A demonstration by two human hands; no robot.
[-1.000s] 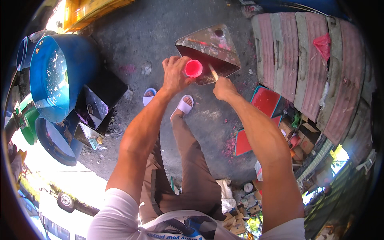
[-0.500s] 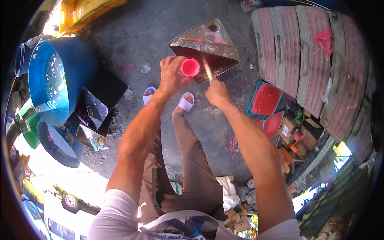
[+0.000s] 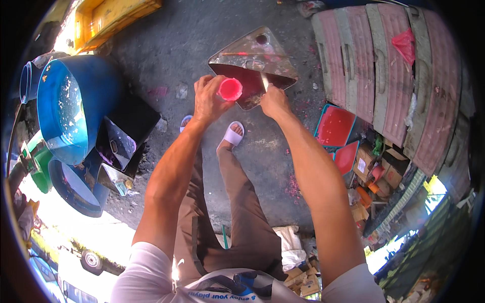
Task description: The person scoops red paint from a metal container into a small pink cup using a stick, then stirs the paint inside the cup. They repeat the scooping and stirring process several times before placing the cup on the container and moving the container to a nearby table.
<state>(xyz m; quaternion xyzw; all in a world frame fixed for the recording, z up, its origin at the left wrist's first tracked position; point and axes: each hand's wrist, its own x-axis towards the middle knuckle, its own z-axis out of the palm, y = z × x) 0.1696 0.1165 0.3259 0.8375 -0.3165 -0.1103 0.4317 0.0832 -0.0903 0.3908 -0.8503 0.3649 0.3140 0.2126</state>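
Observation:
My left hand (image 3: 207,101) is closed around a small cup (image 3: 230,89) that is bright pink inside. The cup is held at the near left side of a worn metal tin (image 3: 260,53) on the floor. This tin has a wide open side facing me, a round hole in its top and pink smears. Closed on a pale stick (image 3: 264,81), my right hand (image 3: 276,102) is at the tin's near right edge. The stick points toward the tin's opening; I cannot make out its far end.
A blue drum (image 3: 63,108) and black cut-open containers (image 3: 118,141) stand at left, near a yellow crate (image 3: 113,22). Ridged pink and grey panels (image 3: 384,76) lie at right, with a pink bag (image 3: 404,45) on them. Red-filled trays (image 3: 335,126) and cardboard boxes (image 3: 366,161) are below.
My right hand has moved up toward the tin, and less of the stick shows. The cup and left hand sit slightly lower and further left; the whole view has shifted a little.

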